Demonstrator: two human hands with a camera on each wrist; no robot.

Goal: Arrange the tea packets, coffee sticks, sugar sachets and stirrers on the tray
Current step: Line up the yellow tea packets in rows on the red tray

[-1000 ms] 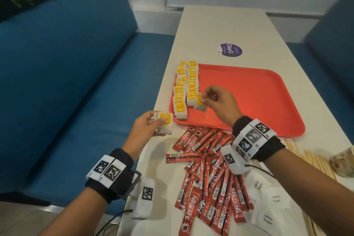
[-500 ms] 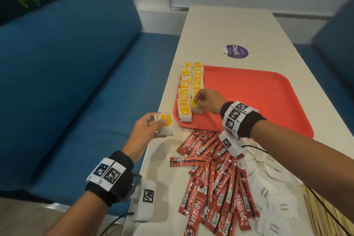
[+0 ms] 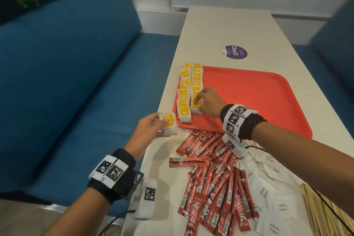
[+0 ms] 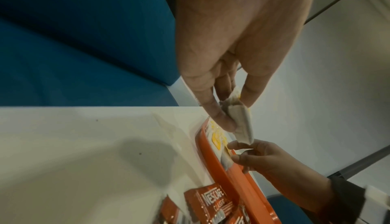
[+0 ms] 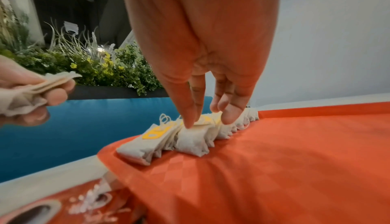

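A red tray [image 3: 258, 101] lies on the white table, with two rows of yellow-labelled tea packets [image 3: 189, 86] along its left edge. My right hand [image 3: 199, 104] pinches the nearest tea packet [image 3: 196, 110] of the right-hand row, which rests on the tray; in the right wrist view its thumb and fingers [image 5: 230, 116] bracket that tea packet [image 5: 192, 142]. My left hand [image 3: 162, 120] holds a small stack of tea packets [image 3: 168, 126] just off the tray's near-left corner, pinched between thumb and fingers [image 4: 221, 119]. Coffee sticks [image 3: 214, 178], sugar sachets [image 3: 272, 197] and wooden stirrers [image 3: 325, 214] lie on the table in front of the tray.
Blue sofa seats flank the table on the left [image 3: 67, 82] and right [image 3: 337, 53]. A purple sticker [image 3: 235, 51] marks the table beyond the tray. A white tagged band [image 3: 148, 197] lies at the table's near-left edge. Most of the tray floor is bare.
My right hand carried its tea packet down and left onto the tray, at the near end of the right-hand row. My left hand has kept its stack in place.
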